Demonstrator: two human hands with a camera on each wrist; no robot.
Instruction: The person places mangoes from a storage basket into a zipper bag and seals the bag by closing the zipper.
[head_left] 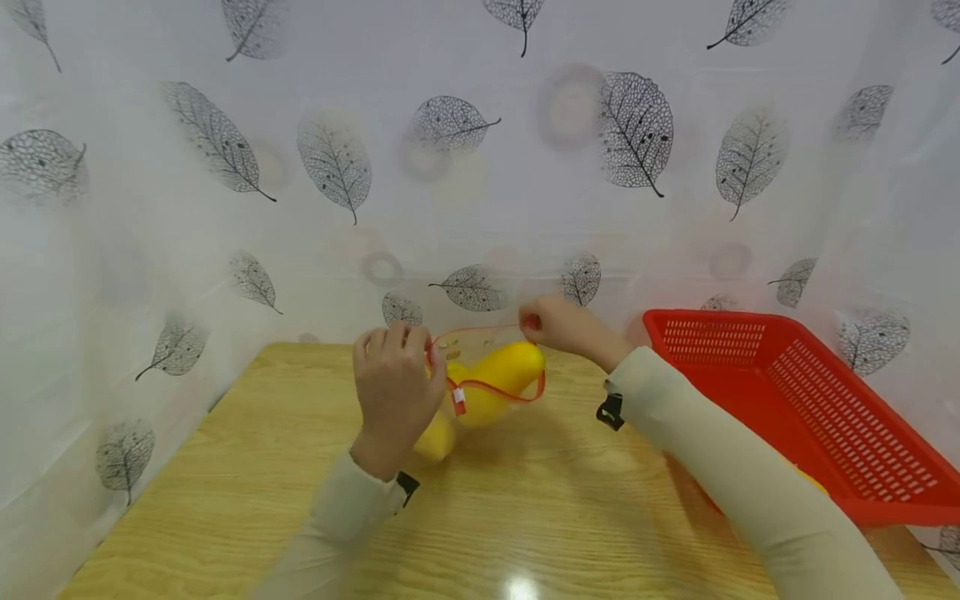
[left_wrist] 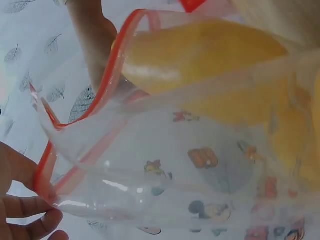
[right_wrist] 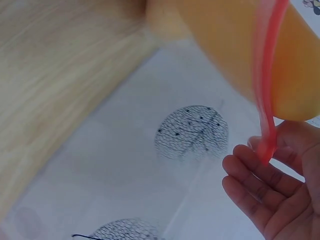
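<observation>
A clear zip bag [left_wrist: 165,165] with a red rim and cartoon prints hangs over the table between both hands. Inside it lie smooth yellow fruits that look like mangoes [head_left: 504,375]; one lower fruit is partly hidden by the left hand. My left hand [head_left: 397,379] pinches one corner of the red rim between thumb and fingers, as the left wrist view shows. At the opposite end of the mouth, my right hand [head_left: 558,325] pinches the red rim [right_wrist: 267,115]. The mouth gapes between them. A red slider with a white part [head_left: 459,400] hangs at the near rim.
A red plastic basket [head_left: 806,333] with slotted walls stands at the right, under the right forearm; something yellow [head_left: 810,477] shows inside. The wooden table [head_left: 247,467] meets a leaf-printed white curtain [head_left: 465,225] behind the hands.
</observation>
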